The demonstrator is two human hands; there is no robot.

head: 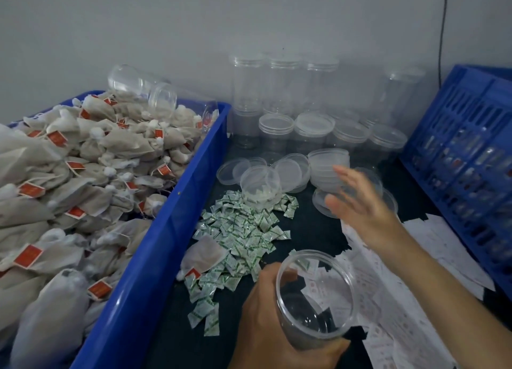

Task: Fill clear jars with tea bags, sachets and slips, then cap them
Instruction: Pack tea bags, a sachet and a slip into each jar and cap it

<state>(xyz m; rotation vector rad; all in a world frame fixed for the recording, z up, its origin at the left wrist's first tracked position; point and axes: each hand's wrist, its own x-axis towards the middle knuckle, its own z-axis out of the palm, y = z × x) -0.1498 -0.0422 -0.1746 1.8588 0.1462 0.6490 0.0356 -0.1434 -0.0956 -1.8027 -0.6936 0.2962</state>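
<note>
My left hand [266, 318] grips a clear jar [315, 299] near the front edge, its open mouth tilted toward me and nothing visible inside. My right hand [360, 202] hovers blurred above loose clear lids [279, 169], fingers spread, holding nothing. A pile of small green-and-white sachets [238, 235] lies on the dark table, with one stray tea bag [203, 255] on it. Paper slips [388, 299] are spread under my right forearm. Tea bags with red tags [69, 180] fill the blue bin [155, 257] at left.
Empty clear jars [277, 91], some capped, stand against the grey wall. Two jars [144, 88] lie on the tea bags at the bin's far end. A small clear cup [260, 185] sits by the sachets. A blue slotted crate [465, 152] leans at right.
</note>
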